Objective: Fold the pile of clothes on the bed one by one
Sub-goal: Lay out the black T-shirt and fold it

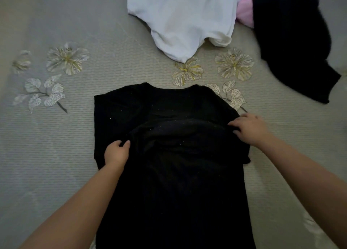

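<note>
- Black shirt (169,155): spread on bed cover (56,173), collar at far end, hem toward camera; mid-fold, judged approx. halfway.
- Left hand (116,153) pinches a raised fabric ridge at shirt's left side; right hand (249,128) grips same ridge at right edge.
- Beyond shirt's collar: white garment (184,19), pink item (244,12), black garment (293,42), all unfolded, i.e. most of task left.

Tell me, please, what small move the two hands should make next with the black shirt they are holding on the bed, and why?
Probably carry the pinched fold forward toward the collar and lay it flat. The left hand and right hand each grip a raised edge of the black shirt, whose middle is bunched while the collar end lies spread on the bed.
</note>
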